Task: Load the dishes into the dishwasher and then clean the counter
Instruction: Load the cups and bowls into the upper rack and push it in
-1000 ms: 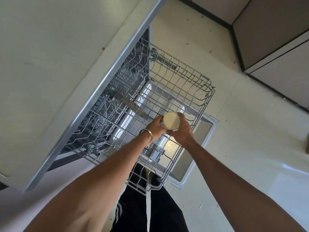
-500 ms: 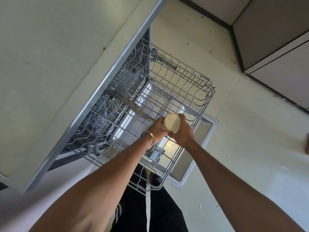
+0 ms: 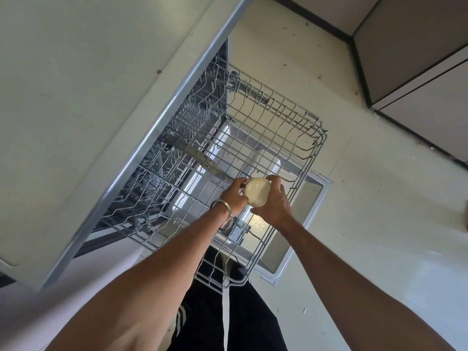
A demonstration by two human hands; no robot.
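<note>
A cream-coloured cup is held upside down, its base facing me, over the pulled-out upper wire rack of the dishwasher. My left hand, with a metal bangle on its wrist, grips the cup from the left. My right hand holds it from the right with fingers curled around it. The rack holds no dishes that I can see. Below it lies the open dishwasher door.
The pale counter with its metal edge strip runs along the left. Grey cabinets stand at the upper right across a speckled light floor. My legs in dark trousers stand just behind the rack's near corner.
Both hands have lowered the cup slightly toward the rack and tilted it a little. The rack and door have not moved.
</note>
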